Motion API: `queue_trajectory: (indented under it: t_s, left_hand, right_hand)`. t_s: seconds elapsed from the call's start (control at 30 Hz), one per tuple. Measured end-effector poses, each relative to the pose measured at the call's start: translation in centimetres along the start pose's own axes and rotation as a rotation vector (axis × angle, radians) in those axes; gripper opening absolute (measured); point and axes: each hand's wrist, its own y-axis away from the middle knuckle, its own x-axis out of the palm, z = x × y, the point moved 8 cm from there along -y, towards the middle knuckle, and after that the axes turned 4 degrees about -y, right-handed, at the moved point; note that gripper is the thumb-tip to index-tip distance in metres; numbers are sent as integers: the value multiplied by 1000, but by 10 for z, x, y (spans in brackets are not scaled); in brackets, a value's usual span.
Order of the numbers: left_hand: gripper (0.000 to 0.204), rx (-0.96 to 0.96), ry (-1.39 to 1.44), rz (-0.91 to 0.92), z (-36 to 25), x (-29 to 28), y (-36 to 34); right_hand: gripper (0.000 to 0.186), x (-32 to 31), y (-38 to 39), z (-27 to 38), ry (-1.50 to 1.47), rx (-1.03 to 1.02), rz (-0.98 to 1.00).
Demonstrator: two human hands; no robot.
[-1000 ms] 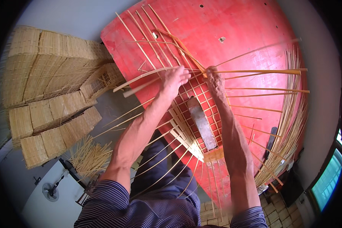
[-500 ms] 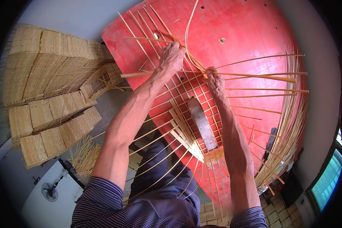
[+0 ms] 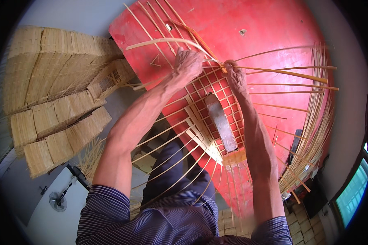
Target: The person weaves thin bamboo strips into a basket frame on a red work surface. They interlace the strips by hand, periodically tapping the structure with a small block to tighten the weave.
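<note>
A half-woven bamboo basket, an open grid with long loose strips standing out round it, lies on the red table. My left hand is closed on a pale bamboo strip, which bends past its knuckles toward the far corner of the weave. At that corner my right hand pinches where strips meet; its fingertips are partly hidden. A flat metal bar rests on the grid between my forearms. Below it, a wider wooden slat sits at the near edge.
The red table spreads out ahead. Along its right edge lies a bundle of thin strips, with a dark tool beside it. Stacked woven baskets stand at left, above a fan. A window is at far right.
A long strip that ran upward in a loop now bends left across my left hand. My left hand has moved slightly right and nearer; my right hand stays at the corner.
</note>
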Motion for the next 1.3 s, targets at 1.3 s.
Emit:
queue_trajectory:
  t_s: [1.3]
  left_hand:
    - [66, -258, 705, -97, 20, 32, -38]
  right_hand:
    - [32, -1, 1, -1, -3, 70, 79]
